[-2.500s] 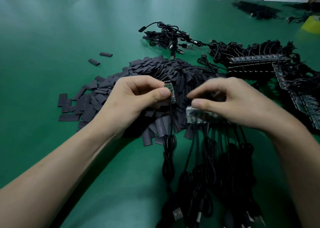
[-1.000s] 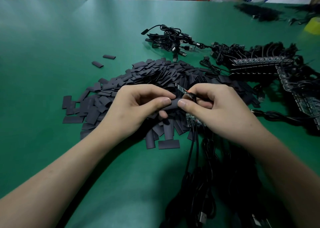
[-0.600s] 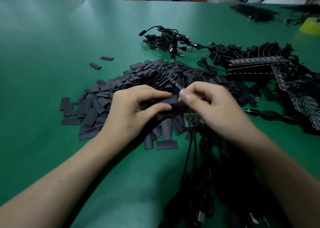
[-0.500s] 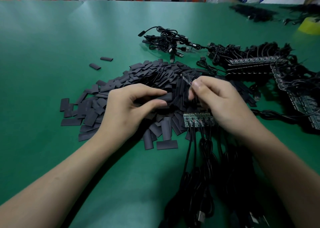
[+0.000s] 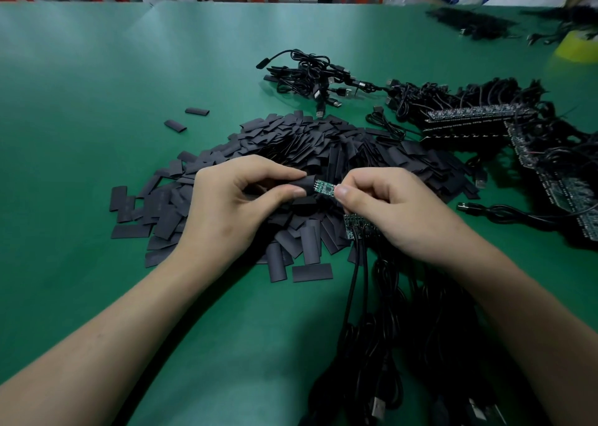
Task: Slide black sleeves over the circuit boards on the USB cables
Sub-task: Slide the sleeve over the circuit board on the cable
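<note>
Head view: the left grip [image 5: 234, 209] pinches a black sleeve [image 5: 302, 184] between thumb and forefinger, above the middle of the green surface [image 5: 97, 69]. The right grip [image 5: 398, 212] pinches the right end of a small green board [image 5: 324, 187]. The board's left end sits at the sleeve's mouth, and most of the board is bare. Both are held over a pile of sleeves [image 5: 323, 147]. Black cables [image 5: 372, 344] run from under the right grip to the near edge. More cabled boards [image 5: 469, 118] lie toward the right edge. Two stray sleeves [image 5: 176, 125] lie left of the pile.
</note>
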### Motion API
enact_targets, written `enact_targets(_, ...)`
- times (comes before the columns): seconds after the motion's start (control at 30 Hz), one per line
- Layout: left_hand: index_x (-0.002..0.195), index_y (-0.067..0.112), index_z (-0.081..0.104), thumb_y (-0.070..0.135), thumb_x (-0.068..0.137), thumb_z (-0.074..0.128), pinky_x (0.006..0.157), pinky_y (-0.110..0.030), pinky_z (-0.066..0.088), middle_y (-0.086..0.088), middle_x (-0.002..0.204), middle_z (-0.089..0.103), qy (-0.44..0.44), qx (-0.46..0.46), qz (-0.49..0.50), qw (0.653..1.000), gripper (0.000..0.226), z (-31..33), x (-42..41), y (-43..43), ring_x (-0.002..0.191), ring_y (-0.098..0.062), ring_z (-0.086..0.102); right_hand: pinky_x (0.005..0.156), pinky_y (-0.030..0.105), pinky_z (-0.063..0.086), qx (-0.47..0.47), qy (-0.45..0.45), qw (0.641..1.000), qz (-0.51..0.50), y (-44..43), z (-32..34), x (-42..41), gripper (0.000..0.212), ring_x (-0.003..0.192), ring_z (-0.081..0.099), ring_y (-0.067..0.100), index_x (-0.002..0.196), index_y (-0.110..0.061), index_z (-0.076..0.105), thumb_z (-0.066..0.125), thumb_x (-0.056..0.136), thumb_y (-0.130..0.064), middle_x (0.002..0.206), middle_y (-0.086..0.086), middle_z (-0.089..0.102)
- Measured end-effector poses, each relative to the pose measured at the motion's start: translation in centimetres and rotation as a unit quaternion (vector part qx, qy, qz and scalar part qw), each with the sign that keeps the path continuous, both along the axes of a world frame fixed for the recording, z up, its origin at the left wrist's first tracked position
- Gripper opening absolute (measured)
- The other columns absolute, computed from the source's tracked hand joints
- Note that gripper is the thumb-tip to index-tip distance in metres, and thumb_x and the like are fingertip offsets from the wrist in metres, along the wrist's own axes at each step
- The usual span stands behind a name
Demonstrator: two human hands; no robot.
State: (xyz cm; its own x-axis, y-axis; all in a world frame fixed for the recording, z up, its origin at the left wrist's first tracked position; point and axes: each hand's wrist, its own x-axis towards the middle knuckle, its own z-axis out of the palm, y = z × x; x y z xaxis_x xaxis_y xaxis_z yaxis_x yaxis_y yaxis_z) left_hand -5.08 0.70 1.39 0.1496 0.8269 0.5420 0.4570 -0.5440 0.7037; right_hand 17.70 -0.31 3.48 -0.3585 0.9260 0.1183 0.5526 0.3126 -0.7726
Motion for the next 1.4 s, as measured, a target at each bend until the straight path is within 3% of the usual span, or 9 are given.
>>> enact_targets(0.17,0.102,0.011,0.081,0.016,0.082,0.084,0.083,-0.024,0.055,0.001,0.095,0.076,0.078,0.041,-0.032,0.996,0.021,0.5,-0.5,0.1,0.087,-0.008,0.070,0.050,0.018,0.028,-0.009,-0.016,1.000,0.000,0.0,0.1,0.1,0.036,0.047,0.035,0.003,0.067,-0.025,0.056,0.057,0.101,-0.036,0.051,-0.014,0.040)
enact_targets(0.37,0.105,0.011,0.081,0.021,0.082,0.083,0.085,-0.018,0.053,0.004,0.096,0.074,0.126,0.067,-0.049,0.989,0.025,0.8,-0.8,0.1,0.089,-0.004,0.068,0.057,0.032,0.024,-0.045,0.016,0.999,0.010,0.2,0.2,0.5,0.038,0.053,0.031,0.010,0.070,-0.022,0.060,0.055,0.104,-0.038,0.059,-0.005,0.036)
enact_targets(0.53,0.104,0.012,0.081,0.024,0.084,0.081,0.082,-0.028,0.054,0.002,0.096,0.076,0.126,0.040,-0.038,0.990,0.024,0.6,-0.8,0.2,0.086,-0.007,0.069,0.049,0.017,0.029,0.004,-0.023,1.000,-0.013,-0.1,-0.2,0.0,0.035,0.046,0.035,0.004,0.070,-0.021,0.058,0.057,0.101,-0.037,0.050,-0.014,0.040)
enact_targets(0.7,0.105,0.012,0.081,0.022,0.086,0.080,0.083,-0.031,0.054,0.002,0.097,0.076,0.146,0.037,-0.037,0.988,0.021,0.5,-0.9,0.3,0.087,-0.007,0.069,0.052,0.019,0.033,0.026,-0.062,0.998,-0.016,-0.3,-0.4,-0.4,0.033,0.049,0.038,0.005,0.073,-0.021,0.058,0.056,0.097,-0.043,0.052,-0.014,0.044)
enact_targets(0.93,0.108,0.017,0.080,0.031,0.087,0.079,0.081,-0.044,0.055,0.008,0.102,0.074,0.192,0.080,-0.081,0.975,0.025,0.5,-0.5,0.0,0.090,-0.014,0.068,0.052,0.011,0.034,0.002,-0.050,0.999,0.002,-0.4,-0.3,-0.7,0.031,0.049,0.046,-0.001,0.069,-0.027,0.060,0.060,0.100,-0.029,0.053,-0.022,0.052)
enact_targets(1.03,0.108,0.016,0.080,0.031,0.087,0.080,0.080,-0.040,0.056,0.005,0.100,0.074,0.185,0.083,-0.078,0.976,0.026,0.4,-0.3,-0.1,0.089,-0.013,0.068,0.055,0.015,0.035,0.009,-0.043,0.999,0.005,-0.4,-0.4,-0.7,0.027,0.055,0.049,0.000,0.073,-0.028,0.064,0.060,0.098,-0.034,0.061,-0.018,0.058)
enact_targets(1.17,0.104,0.014,0.081,0.024,0.086,0.081,0.081,-0.030,0.056,0.003,0.096,0.074,0.137,0.051,-0.062,0.987,0.020,0.4,-0.2,0.1,0.088,-0.008,0.069,0.062,0.029,0.046,0.091,-0.063,0.994,-0.017,-0.2,-0.8,-0.5,0.011,0.070,0.061,0.007,0.098,-0.037,0.063,0.061,0.093,-0.047,0.078,-0.012,0.064)
enact_targets(1.3,0.103,0.017,0.081,0.025,0.082,0.081,0.083,-0.021,0.053,0.008,0.094,0.074,0.064,0.006,-0.030,0.997,0.022,0.4,-0.1,0.2,0.088,-0.001,0.068,0.061,0.020,0.042,0.208,-0.024,0.977,-0.026,-0.1,-0.7,0.0,0.008,0.074,0.064,0.009,0.101,-0.035,0.066,0.069,0.095,-0.031,0.081,-0.019,0.065)
enact_targets(1.4,0.102,0.026,0.078,0.028,0.082,0.080,0.082,-0.017,0.051,0.013,0.095,0.074,0.022,-0.030,-0.043,0.998,0.020,0.4,0.1,0.0,0.090,-0.003,0.069,0.066,0.009,0.038,0.256,-0.020,0.966,-0.030,-0.1,-0.7,0.0,0.007,0.074,0.062,-0.003,0.098,-0.029,0.073,0.073,0.094,-0.024,0.081,-0.025,0.063)
